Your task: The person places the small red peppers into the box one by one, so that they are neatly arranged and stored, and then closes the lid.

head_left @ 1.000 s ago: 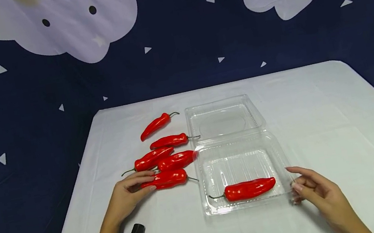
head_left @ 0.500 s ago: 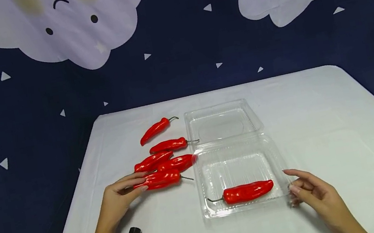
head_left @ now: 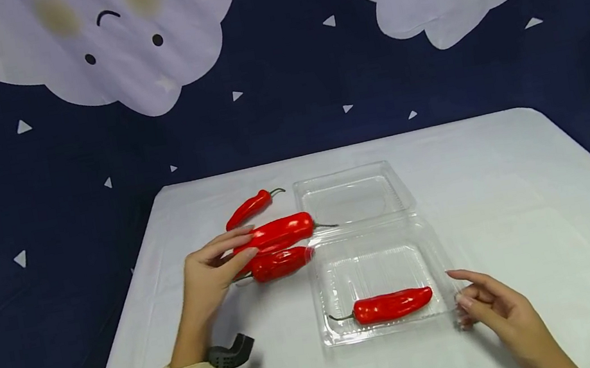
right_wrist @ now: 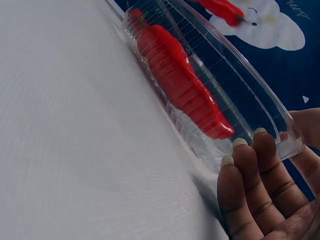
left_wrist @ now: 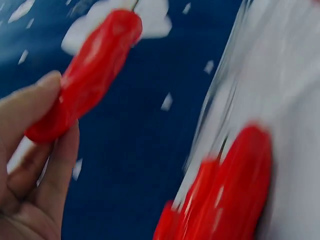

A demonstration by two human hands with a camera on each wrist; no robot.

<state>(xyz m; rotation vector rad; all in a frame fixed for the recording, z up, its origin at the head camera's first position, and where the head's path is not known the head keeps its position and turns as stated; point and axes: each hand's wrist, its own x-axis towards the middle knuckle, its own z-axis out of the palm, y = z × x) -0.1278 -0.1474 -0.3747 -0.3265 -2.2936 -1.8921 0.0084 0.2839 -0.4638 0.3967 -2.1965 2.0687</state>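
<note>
My left hand (head_left: 210, 281) pinches a red chili pepper (left_wrist: 95, 70) by its tip end, holding it raised above the table with its stem pointing right. Below it lie other red peppers, one (head_left: 282, 263) showing at the front and partly overlapped by the held one. My right hand (head_left: 497, 309) grips the near right corner of a clear plastic clamshell box (head_left: 323, 283), thumb above and fingertips against the wall in the right wrist view. Inside the box's near half rests one red pepper (head_left: 393, 305), its stem toward the left.
The box's lid half (head_left: 353, 200) lies open toward the back. Another red pepper (head_left: 248, 210) lies at the far left on the white-covered table (head_left: 520, 198). A dark blue cloth (head_left: 297, 125) with clouds hangs behind the table. A black band (head_left: 232, 352) is on the left wrist.
My left hand has lifted the nearest pepper off the table, first leftward, then up and forward over the others. My right hand keeps its grip on the box corner. The head view has tilted slightly.
</note>
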